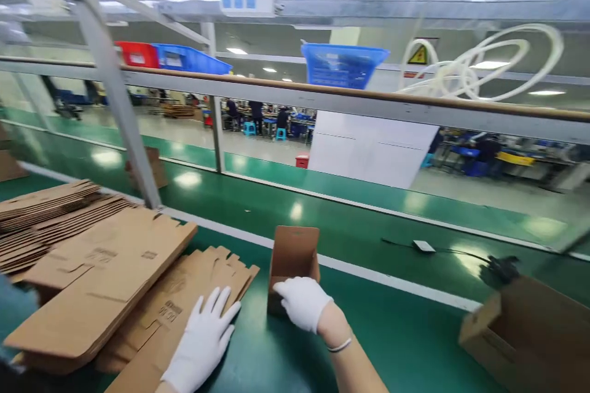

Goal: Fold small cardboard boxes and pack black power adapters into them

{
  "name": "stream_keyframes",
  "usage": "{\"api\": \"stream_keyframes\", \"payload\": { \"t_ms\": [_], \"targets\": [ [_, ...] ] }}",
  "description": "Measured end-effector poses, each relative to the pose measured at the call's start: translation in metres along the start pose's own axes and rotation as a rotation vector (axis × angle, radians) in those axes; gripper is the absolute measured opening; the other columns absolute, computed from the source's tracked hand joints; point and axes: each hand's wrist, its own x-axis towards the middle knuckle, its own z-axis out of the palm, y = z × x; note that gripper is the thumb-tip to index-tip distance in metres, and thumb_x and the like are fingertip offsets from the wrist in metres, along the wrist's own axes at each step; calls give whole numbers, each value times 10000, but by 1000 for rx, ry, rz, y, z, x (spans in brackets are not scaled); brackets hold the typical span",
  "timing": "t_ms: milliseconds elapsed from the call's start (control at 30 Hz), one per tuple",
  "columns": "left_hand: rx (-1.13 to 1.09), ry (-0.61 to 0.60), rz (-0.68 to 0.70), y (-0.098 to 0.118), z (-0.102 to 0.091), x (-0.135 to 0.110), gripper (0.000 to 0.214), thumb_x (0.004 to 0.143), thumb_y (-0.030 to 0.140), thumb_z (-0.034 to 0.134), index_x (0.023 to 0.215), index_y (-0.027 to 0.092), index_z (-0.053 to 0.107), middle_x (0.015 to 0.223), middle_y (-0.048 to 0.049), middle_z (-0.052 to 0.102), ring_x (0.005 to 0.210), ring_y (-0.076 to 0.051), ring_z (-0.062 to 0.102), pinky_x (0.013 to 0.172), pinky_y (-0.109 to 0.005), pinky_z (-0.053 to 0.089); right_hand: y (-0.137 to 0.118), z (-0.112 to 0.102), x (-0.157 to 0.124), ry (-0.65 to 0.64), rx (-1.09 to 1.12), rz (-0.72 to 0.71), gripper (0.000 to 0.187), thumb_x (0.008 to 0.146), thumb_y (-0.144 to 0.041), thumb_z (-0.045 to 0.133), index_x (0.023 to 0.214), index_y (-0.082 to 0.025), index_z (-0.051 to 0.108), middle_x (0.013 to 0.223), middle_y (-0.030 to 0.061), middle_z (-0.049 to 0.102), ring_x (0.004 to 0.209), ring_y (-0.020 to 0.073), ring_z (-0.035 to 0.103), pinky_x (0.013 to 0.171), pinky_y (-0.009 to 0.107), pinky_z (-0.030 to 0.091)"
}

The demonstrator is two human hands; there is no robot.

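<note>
My left hand (203,338), in a white glove, lies with fingers spread on a pile of flattened cardboard boxes (179,295) printed with dark markings. My right hand (302,304), also white-gloved and with a band on the wrist, is closed at the near side of a small brown cardboard box (295,245). That box stands on the green work surface (258,344), its top open and a flap raised at the back. The fingertips of my right hand are partly hidden against the box.
Thicker stacks of flat cardboard (106,264) lie at the left. A larger open carton (530,325) stands at the right, near a black cable (500,267). A metal post (115,86) rises behind the stacks. Blue bins (343,64) and a white hose (474,70) sit on the overhead shelf.
</note>
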Motion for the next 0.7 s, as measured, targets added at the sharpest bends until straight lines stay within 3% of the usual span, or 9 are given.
{"api": "stream_keyframes", "payload": {
  "t_ms": [267,433,600,700],
  "targets": [
    [126,-79,8,-2,4,9,442,831,303,521,1251,346,648,1447,-104,512,1334,-370,462,1093,-598,308,-3,0,-1,19,-25,-22,231,923,-296,490,1079,-205,634,1026,87,717,874,259,693,680,357,521],
    [118,-29,27,-5,13,15,424,828,294,529,1224,339,672,1423,-115,539,1315,-378,478,1086,-608,308,2,-4,-2,6,-8,-7,263,923,-319,493,1112,-207,636,1061,85,716,912,271,691,706,366,528],
    [27,2,22,15,-9,-2,436,843,266,551,1263,352,634,1448,-110,512,1327,-362,458,1087,-591,316,2,0,-15,22,81,-26,271,890,-258,499,1094,-193,665,1048,104,719,975,288,678,821,383,518],
    [-14,-43,12,21,-21,-9,472,837,250,578,1298,353,581,1493,-96,455,1360,-354,409,1109,-598,289,3,5,-13,-31,119,5,375,876,-204,475,1214,-194,639,1150,127,693,1058,303,648,915,412,490]
  ]
}}
